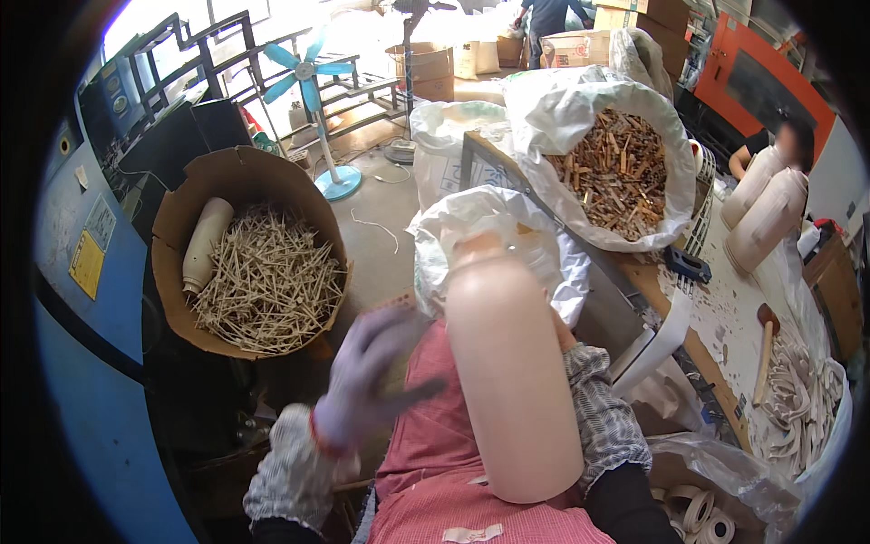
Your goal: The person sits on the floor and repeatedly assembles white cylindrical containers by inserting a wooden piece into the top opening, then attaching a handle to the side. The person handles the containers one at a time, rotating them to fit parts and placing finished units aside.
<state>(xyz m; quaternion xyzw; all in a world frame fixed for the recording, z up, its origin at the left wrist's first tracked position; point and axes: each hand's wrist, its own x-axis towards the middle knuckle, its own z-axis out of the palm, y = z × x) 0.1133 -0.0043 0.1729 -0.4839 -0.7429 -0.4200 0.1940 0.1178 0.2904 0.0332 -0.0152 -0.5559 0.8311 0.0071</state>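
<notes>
A large cream plastic bottle (514, 390) stands slanted before my chest, its rounded shoulder up and its flat base near my lap. My right hand (563, 331) is around its far right side, mostly hidden behind it, and holds it. To the left of the bottle, my left hand (372, 372) in a lavender glove is apart from it, with fingers spread and blurred by motion. Just beyond the bottle's top is an open white sack (430, 231). A pink apron (421, 399) covers my lap.
A cardboard drum (172, 299) at left holds thin cream strips and another bottle. On the right-hand workbench (666, 290) stand two bottles (766, 218), near a seated person, and a hammer (764, 354). A sack of brown scraps (675, 199) and a blue fan (308, 72) stand farther off.
</notes>
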